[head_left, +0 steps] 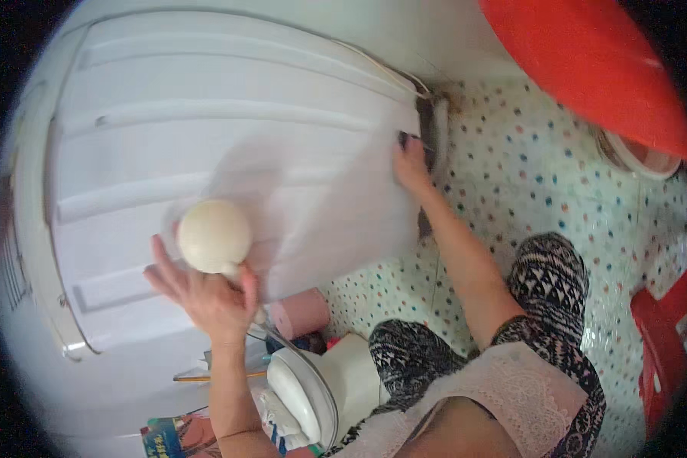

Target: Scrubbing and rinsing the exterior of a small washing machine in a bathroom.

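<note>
A round cream shower head (215,235) is held by its handle in my left hand (215,301), its face turned toward the white door (229,168). Some of my left fingers stand spread beside the handle. From below the handle a thin grey hose (301,353) curves down past the toilet (301,397). Farther right, my right hand (412,169) is closed at the door's edge. A small dark thing (404,139) pokes out from its fingers against the panel; its kind cannot be made out.
A large red basin (588,69) fills the upper right, above a whitish tub (645,159). At the lower right stands a red plastic stool (664,336). A pink bin (301,311) sits by the toilet. The speckled tile floor (504,175) looks wet.
</note>
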### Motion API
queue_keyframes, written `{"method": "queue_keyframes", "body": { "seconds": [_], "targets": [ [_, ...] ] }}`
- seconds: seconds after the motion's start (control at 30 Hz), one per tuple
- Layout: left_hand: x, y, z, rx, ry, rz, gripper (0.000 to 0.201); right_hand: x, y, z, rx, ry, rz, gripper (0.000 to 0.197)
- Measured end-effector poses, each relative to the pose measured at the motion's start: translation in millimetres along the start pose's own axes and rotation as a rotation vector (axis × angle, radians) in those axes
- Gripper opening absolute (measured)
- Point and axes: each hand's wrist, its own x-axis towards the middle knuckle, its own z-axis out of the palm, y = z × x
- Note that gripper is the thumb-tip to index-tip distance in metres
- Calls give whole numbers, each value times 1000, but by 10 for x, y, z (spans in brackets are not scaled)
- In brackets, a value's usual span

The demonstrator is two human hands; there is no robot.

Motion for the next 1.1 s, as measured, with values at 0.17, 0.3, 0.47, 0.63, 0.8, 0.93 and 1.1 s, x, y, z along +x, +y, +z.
{"method": "queue_keyframes", "body": {
  "seconds": [0.17, 0.3, 0.47, 0.63, 0.8, 0.93, 1.1],
  "targets": [
    [58, -183, -319, -98, 12, -4, 34, -163, -483, 451, -244, 168, -35, 58],
    [-43, -371, -385, -89, -8, -27, 36, -778, -2066, 665, -107, -103, -681, 51],
    [-152, -434, -393, -152, 99, -52, 38, -676, -3247, 823, -244, -123, -1405, 31],
    [-291, -533, -418, -230, 129, -71, 42, -826, -2592, 829, -139, -46, -1095, 50],
    [-406, -683, -595, -188, 115, -71, 41, -1076, -1453, 711, -275, 5, -621, 63],
    [-556, -802, -730, -218, 137, -70, 43, -1218, -1937, 914, -294, -7, -590, 64],
    [-697, -1019, -986, -241, 101, -72, 45, -1377, -3563, 1211, -203, -144, -1230, 62]
  ]
}}
